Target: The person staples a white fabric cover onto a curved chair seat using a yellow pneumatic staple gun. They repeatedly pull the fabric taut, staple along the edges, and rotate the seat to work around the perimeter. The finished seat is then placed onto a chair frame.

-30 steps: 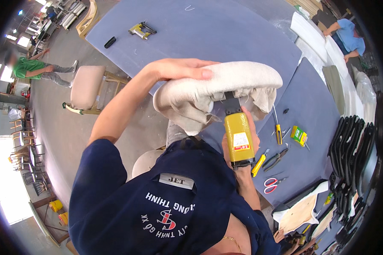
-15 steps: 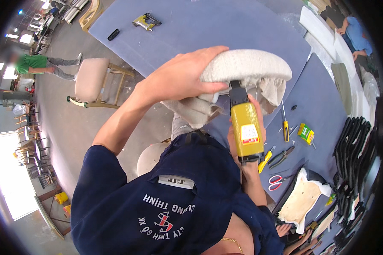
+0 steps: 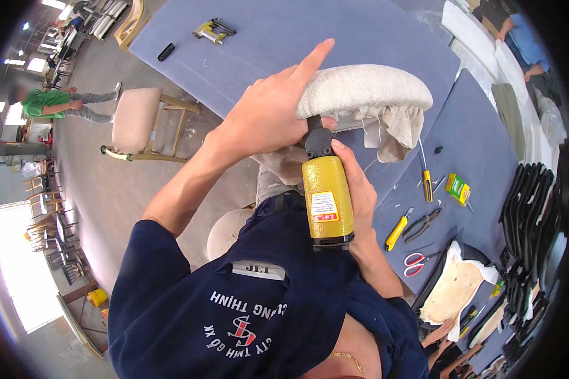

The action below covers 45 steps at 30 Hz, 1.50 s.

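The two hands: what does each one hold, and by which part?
The right hand grips the yellow staple gun around its body. The left hand clasps the padded seat cushion at its left end.

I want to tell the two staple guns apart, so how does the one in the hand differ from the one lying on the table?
The yellow staple gun is gripped upright in the right hand, nose against the padded seat cushion; the far staple gun lies on its side on the blue table, untouched. The held one shows a red and white label; the far one looks much smaller, being farther off. Both are yellow with black parts.
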Tool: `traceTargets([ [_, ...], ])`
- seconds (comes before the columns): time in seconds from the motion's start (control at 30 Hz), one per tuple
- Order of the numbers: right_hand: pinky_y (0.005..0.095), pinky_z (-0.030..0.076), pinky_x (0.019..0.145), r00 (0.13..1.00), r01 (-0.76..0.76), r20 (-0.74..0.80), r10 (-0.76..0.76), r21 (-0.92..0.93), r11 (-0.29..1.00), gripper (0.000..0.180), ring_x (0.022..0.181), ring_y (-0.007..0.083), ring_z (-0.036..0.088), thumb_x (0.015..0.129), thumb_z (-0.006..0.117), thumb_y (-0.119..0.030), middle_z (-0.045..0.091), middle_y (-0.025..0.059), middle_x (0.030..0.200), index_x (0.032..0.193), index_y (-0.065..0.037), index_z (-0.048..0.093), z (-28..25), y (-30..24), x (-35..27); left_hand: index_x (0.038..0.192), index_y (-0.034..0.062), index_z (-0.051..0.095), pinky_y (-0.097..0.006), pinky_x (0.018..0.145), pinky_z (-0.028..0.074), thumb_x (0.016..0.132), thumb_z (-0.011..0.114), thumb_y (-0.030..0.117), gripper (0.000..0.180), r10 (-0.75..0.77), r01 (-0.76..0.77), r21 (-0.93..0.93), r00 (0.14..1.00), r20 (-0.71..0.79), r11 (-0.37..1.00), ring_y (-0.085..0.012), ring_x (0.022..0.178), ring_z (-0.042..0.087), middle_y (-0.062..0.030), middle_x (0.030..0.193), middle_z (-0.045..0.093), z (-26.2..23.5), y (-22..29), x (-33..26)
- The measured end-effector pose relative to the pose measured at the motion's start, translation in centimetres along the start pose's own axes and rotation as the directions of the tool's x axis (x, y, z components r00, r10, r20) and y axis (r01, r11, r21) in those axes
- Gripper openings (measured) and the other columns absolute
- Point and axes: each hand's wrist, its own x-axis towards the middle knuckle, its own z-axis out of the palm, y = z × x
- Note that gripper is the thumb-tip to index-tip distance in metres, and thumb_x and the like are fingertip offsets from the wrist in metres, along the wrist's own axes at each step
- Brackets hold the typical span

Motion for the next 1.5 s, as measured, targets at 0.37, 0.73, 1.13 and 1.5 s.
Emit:
traceTargets([
  [0.37,0.0341,0.056,0.087,0.974,-0.162,0.155,0.165,-0.027,0.986,0.072,0.101,0.0287,0.071,0.078,0.08,-0.001,0.071,0.0178,0.121,0.145,-0.001,0.055,-2.5,0.5,-1.4,0.166,0.0108,0.018,-0.046,0.104,0.051,0.072,0.084,0.013,0.115,0.027,-0.024,-0.039,0.996,0.08,0.999,-0.0443,0.122,0.063,-0.0215,0.138,0.064,-0.6,0.4,-1.3],
  [0.73,0.044,0.051,0.101,0.753,-0.564,0.201,0.626,-0.293,0.772,0.058,0.117,0.0424,0.067,0.081,0.075,-0.008,0.068,0.0274,0.127,0.136,0.001,0.062,-4.1,16.9,-14.0,0.138,0.0013,0.064,-0.053,0.111,0.047,0.062,0.095,0.029,0.086,0.198,-0.218,-0.071,0.955,-0.223,0.973,-0.0362,0.124,0.067,-0.0191,0.135,0.068,4.3,-0.5,-7.5],
  [1.13,0.033,0.05,0.093,0.758,-0.279,-0.462,0.461,0.409,0.869,0.039,0.098,0.0172,0.067,0.109,0.053,-0.029,0.074,0.0096,0.103,0.111,0.003,0.075,-11.9,16.1,2.7,0.133,-0.0031,0.063,-0.046,0.103,0.052,0.062,0.094,0.053,0.096,-0.089,-0.074,-0.255,0.815,-0.573,0.964,-0.0342,0.117,0.067,-0.0218,0.132,0.066,9.6,-5.8,-11.6],
  [1.5,0.0322,0.05,0.087,0.829,-0.035,-0.558,-0.047,-0.135,0.99,0.03,0.095,0.0167,0.064,0.105,0.06,-0.026,0.07,0.0065,0.104,0.118,-0.001,0.07,-10.8,13.3,14.7,0.145,0.0013,0.054,-0.043,0.103,0.052,0.078,0.084,0.029,0.078,0.036,-0.073,-0.059,0.879,-0.475,0.996,-0.0362,0.122,0.065,-0.0201,0.136,0.064,7.1,-0.2,-1.0],
])
